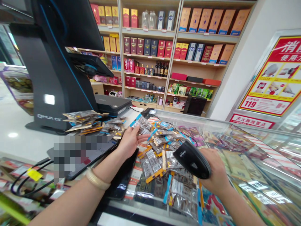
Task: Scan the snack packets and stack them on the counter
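My right hand [215, 171] is wrapped round the handle of a black barcode scanner [194, 159], whose head points left over a heap of snack packets [151, 161]. These packets are clear plastic with blue or orange edges and dark contents. At the far left side of the heap, my left hand [129, 139] pinches one blue-edged snack packet [144, 125] between thumb and fingers, while its other fingers stretch toward the heap. Another pile of packets [82, 122] lies left of that hand, at the foot of the register.
A black register [61, 78] stands at the left, with a dark box [111, 104] behind it. Below my left forearm lie a tablet [94, 153] and a black flat device [121, 179]. Under the heap is a glass display counter [235, 150]. Shelves of boxed bottles [150, 45] line the back wall.
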